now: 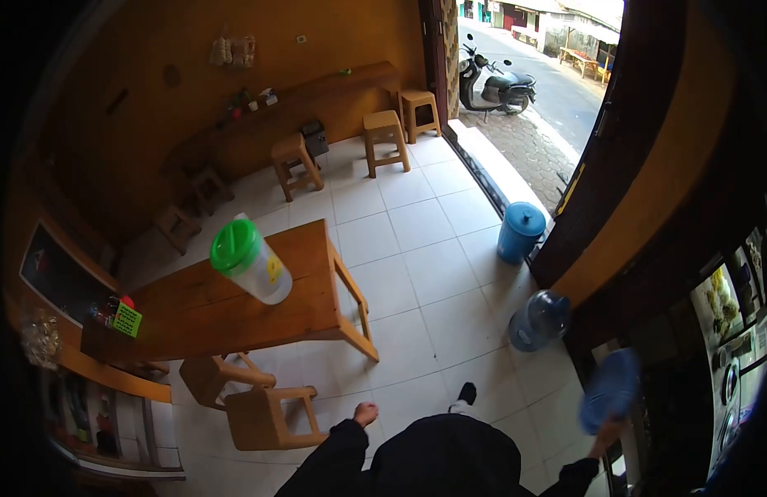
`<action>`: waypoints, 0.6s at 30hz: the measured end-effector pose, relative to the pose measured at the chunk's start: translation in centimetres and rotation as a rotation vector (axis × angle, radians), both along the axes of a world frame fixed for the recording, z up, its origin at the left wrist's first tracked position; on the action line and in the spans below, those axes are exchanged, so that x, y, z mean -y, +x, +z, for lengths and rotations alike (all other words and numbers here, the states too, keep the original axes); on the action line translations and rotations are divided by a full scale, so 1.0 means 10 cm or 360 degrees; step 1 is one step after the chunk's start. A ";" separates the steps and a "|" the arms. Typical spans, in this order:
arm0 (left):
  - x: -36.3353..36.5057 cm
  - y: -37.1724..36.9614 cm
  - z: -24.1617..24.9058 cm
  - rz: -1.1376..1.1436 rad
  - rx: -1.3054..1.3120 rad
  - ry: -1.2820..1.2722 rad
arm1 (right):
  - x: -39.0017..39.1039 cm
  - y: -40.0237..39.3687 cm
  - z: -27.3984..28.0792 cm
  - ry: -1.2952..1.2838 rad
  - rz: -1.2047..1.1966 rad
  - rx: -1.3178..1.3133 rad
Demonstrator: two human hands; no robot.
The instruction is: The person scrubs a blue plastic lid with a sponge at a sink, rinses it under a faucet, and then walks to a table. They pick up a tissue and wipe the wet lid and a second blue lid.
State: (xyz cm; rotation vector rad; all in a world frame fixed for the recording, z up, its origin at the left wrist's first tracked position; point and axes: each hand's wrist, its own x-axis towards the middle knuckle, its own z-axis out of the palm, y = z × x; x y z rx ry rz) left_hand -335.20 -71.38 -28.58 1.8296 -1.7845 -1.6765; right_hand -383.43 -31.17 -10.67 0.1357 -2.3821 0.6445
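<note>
My right hand (pixel 610 434), at the lower right, grips the lower edge of a blue object (pixel 610 389) that is blurred; it looks like a plastic basin or basket. My left hand (pixel 366 413) hangs over the floor at the bottom centre, fingers curled, and whether anything is in it is too small to make out. Near it are two brown stools (pixel 253 421) beside the wooden table (pixel 201 302). A clear pitcher with a green lid (pixel 252 260) stands on that table. Above the blue object, a large clear blue water bottle (pixel 540 320) is on the floor.
A lidded blue bin (pixel 521 233) stands by the open doorway, with a parked motorbike (pixel 497 85) outside. Several stools (pixel 386 142) line the long wall counter (pixel 309 98). A green basket (pixel 125 320) sits on the table's left end. Shelves (pixel 727 356) are at the right.
</note>
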 end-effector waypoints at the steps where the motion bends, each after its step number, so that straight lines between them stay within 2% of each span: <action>1: -0.08 0.12 -0.08 0.0189 -0.0004 0.0045 | 0.32 -0.01 -0.06 0.0730 0.0255 0.0123; 2: -0.22 0.10 0.34 0.0395 0.0013 0.0213 | 0.99 0.11 0.31 0.0596 0.0330 0.1183; 3: -0.26 0.22 0.23 0.0299 0.0289 0.0398 | 1.44 0.14 0.37 0.0648 0.0553 0.1384; 4: -0.33 0.35 0.03 0.0313 0.0385 0.0531 | 1.82 0.11 0.13 0.0386 0.0768 0.1138; 6: -0.54 0.38 0.14 0.0561 0.0378 0.0559 | 2.72 -0.04 0.26 -0.0150 0.1328 0.1231; 7: -0.64 0.34 0.17 0.0615 0.0385 0.0609 | 3.18 -0.10 0.49 -0.0280 0.1535 0.1271; 10: -0.67 -0.04 0.20 0.0584 0.0369 0.0679 | 4.34 -0.25 1.17 -0.0369 0.1940 0.1120; 12: -0.54 -0.38 0.16 0.0505 0.0316 0.0653 | 4.91 -0.39 1.24 -0.0405 0.2074 0.1107; 14: -0.26 -0.71 0.11 0.0368 0.0249 0.0595 | 5.38 -0.53 1.20 -0.0609 0.2388 0.1285; 17: 0.49 -1.21 0.01 0.0080 0.0128 0.0461 | 5.77 -0.69 0.73 -0.0742 0.2131 0.1512; 18: 0.84 -1.34 -0.03 -0.0023 0.0084 0.0398 | 5.83 -0.71 0.49 -0.1038 0.1999 0.1710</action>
